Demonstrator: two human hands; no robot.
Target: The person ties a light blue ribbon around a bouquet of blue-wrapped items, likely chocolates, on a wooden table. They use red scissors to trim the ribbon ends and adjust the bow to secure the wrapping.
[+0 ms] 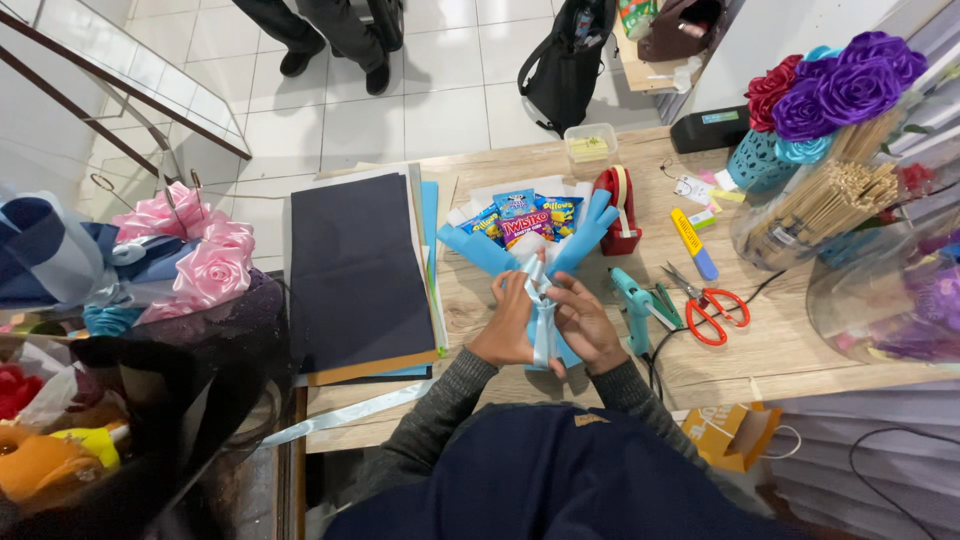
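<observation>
Head view looks straight down on two bare hands meeting at the middle of a pale wooden table [760,350]. The left hand [508,325] and the right hand [588,322] are both closed, fingers pinched, on a narrow light-blue satin ribbon [541,318] that runs upright between them, its loose end hanging down past the palms toward the person's dark blue lap. The ribbon sits at the narrow stem of a snack bouquet wrapped in blue paper [478,250]; the stem lies directly under the grip and the bouquet fans away from the hands, with glossy snack packets [525,217] showing at its open top.

Just right of the right hand lies a teal hot-glue gun [633,300], then red-handled scissors [712,308], and farther off a yellow-and-blue utility knife [692,243]. A red tape dispenser [620,205] stands beside the bouquet's right wing. Left of the left hand lies a stack of dark paper sheets [355,270]. Well apart, purple and red fabric roses [835,85] stand in a teal basket at the table's far right corner, and pink satin roses [200,250] sit off the table's left side.
</observation>
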